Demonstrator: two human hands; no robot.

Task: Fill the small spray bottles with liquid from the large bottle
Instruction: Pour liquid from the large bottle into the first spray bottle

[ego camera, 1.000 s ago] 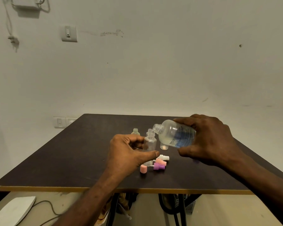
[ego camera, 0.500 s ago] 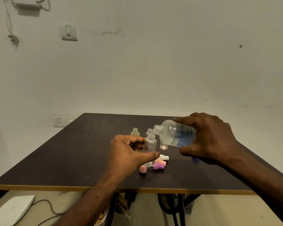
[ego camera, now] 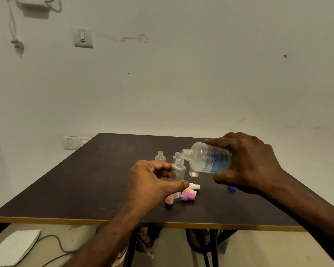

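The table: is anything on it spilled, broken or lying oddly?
No spill or damage shows on the table. The loose pink and purple spray caps lie tipped on their sides beside the left hand, and a blue cap sits apart under the right hand. That fits bottles opened for filling.

The right hand (ego camera: 247,162) covers the base end of the tilted clear large bottle with the blue label (ego camera: 206,159), whose print is too small to read. A small blue cap (ego camera: 231,188) peeks out beneath that hand, mostly hidden. The left hand (ego camera: 152,182) hides the lower side of the small clear plastic bottle (ego camera: 178,170) it holds, and whether liquid flows cannot be told.
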